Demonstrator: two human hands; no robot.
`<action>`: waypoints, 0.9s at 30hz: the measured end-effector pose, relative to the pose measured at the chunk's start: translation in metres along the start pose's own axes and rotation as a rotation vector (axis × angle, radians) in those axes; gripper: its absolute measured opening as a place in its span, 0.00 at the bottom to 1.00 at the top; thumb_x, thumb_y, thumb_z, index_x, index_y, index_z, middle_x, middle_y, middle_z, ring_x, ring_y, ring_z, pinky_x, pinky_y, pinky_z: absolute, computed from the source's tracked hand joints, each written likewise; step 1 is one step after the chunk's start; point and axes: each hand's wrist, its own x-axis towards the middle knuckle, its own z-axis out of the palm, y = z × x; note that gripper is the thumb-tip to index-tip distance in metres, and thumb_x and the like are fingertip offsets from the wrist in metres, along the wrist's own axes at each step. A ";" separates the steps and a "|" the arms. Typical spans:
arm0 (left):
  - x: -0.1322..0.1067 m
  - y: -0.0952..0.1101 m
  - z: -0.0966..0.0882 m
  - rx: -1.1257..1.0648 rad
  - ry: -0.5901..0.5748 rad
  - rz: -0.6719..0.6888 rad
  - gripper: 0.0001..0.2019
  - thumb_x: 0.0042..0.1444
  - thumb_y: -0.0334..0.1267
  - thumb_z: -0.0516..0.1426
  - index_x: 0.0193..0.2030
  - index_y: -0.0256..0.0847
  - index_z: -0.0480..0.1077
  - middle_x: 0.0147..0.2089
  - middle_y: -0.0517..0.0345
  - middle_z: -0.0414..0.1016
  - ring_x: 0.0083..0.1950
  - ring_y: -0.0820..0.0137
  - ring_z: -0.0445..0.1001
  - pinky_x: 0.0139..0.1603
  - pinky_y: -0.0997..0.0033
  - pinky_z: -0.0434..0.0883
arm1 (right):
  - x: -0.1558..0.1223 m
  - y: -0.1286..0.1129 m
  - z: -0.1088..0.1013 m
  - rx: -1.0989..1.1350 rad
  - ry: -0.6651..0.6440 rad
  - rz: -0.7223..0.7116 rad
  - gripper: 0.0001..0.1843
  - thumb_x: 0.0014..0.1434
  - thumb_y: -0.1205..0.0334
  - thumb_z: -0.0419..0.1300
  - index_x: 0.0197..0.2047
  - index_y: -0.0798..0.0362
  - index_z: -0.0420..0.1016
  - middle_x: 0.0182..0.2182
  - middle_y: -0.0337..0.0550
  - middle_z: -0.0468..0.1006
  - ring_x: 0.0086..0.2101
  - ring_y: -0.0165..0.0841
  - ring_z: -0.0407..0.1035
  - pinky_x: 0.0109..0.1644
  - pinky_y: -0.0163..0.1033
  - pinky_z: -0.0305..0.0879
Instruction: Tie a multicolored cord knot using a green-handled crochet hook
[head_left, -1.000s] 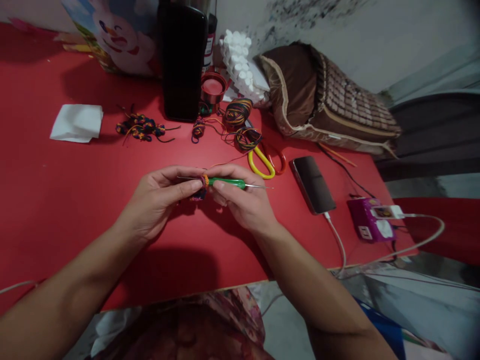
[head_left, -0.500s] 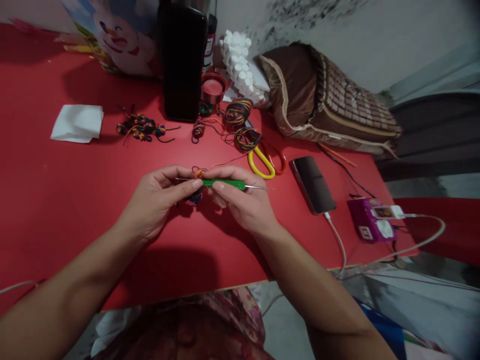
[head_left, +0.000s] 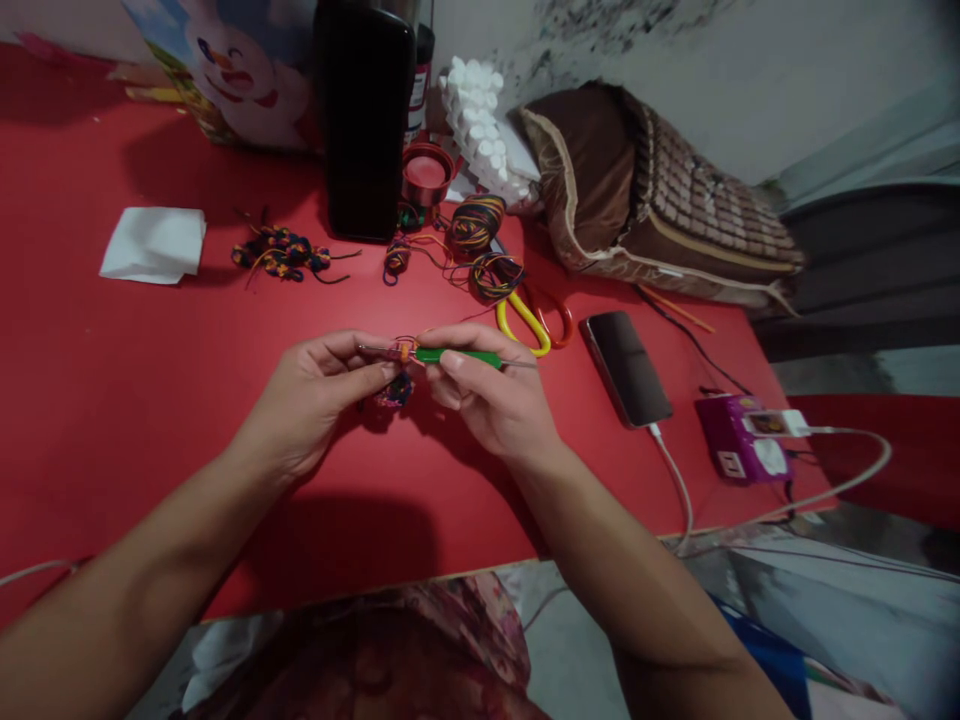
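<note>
Between the fingers of my right hand (head_left: 495, 390) is a crochet hook (head_left: 461, 358) with a green handle and a metal shaft at each end. My left hand (head_left: 319, 400) pinches a small dark multicoloured crochet piece (head_left: 395, 388), partly hidden by the fingers. Orange and dark loops of yarn sit around the hook's left shaft, just above the piece. Beyond the hands lie two wound bundles of the same yarn (head_left: 476, 224), and a thin strand runs toward my right hand. Scissors (head_left: 523, 325) with yellow and red handles rest beside the yarn.
A knotted multicoloured yarn piece (head_left: 281, 252) and a folded white paper (head_left: 154, 245) lie at the left. Behind stands a black phone-like slab (head_left: 366, 130). To the right are a charging phone (head_left: 626, 368), a purple power adapter (head_left: 739, 440) and a brown cushion (head_left: 660, 190).
My right hand and the hook have shifted slightly right. More of the crochet piece shows below the fingers, and the yarn loops now sit nearer the green handle.
</note>
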 end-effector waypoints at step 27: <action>-0.004 -0.001 0.001 0.170 0.008 0.071 0.09 0.58 0.44 0.72 0.39 0.41 0.87 0.39 0.51 0.86 0.37 0.66 0.82 0.40 0.67 0.81 | 0.002 -0.005 -0.001 0.081 -0.046 -0.031 0.13 0.62 0.50 0.72 0.37 0.52 0.84 0.20 0.34 0.77 0.15 0.21 0.56 0.19 0.31 0.50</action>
